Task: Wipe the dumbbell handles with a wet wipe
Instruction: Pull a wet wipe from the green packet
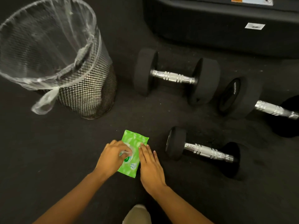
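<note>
Green wet-wipe pack [131, 153] lies flat on the dark rubber floor [64, 151]. Right hand [150, 167], fingers straight, presses its near edge, apparently to steady it, while left hand [113, 156] pinches a white wipe [127, 151] at the pack's opening, likely drawing it out. Nearest dumbbell [202, 151], handle untouched, lies just right of the right hand; two more dumbbells [176, 76] lie beyond. Open floor separates the hands from the lined mesh bin [90, 88], beyond the left hand.

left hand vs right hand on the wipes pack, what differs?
The left hand curls its fingers, pinching a white wipe at the opening of the green pack; the right hand lies flat with straight fingers along the pack's right edge, steadying it. Both touch the pack on the floor.
</note>
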Motion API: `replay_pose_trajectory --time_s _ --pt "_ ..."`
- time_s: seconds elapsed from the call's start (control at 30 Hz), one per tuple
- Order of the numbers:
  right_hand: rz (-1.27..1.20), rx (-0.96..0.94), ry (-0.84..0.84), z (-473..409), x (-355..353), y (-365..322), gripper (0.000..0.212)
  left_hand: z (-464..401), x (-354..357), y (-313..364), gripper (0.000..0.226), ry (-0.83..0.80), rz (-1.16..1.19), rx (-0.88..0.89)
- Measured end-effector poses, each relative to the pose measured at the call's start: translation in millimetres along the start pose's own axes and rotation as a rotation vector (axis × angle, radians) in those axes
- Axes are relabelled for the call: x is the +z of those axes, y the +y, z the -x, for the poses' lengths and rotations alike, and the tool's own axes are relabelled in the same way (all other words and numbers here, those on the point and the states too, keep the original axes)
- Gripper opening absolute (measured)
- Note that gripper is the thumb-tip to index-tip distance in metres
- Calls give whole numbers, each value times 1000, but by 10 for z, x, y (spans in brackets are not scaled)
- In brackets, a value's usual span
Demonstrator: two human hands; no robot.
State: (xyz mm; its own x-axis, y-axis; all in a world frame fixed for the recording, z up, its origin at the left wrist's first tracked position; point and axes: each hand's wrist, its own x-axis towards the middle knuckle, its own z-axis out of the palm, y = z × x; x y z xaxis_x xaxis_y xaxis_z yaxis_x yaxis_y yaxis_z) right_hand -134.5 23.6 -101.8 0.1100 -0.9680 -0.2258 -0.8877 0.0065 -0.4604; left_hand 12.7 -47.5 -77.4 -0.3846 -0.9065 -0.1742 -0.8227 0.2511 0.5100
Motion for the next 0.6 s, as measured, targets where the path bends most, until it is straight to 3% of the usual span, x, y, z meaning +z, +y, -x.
replay_pose_trajectory --time_s 0.13,0.23,0.43,0.6 --pt "55 -9 38 -5 28 12 77 365 114 -155 38 97 130 42" --pt "73 -2 78 -52 20 2 69 568 269 -154 43 198 229 -20" --pt "53 -23 85 -272 -97 -147 20 643 464 -144 37 297 316 -83" --pt "114 45 3 -410 -114 -355 20 662 517 -82 36 315 282 -146"
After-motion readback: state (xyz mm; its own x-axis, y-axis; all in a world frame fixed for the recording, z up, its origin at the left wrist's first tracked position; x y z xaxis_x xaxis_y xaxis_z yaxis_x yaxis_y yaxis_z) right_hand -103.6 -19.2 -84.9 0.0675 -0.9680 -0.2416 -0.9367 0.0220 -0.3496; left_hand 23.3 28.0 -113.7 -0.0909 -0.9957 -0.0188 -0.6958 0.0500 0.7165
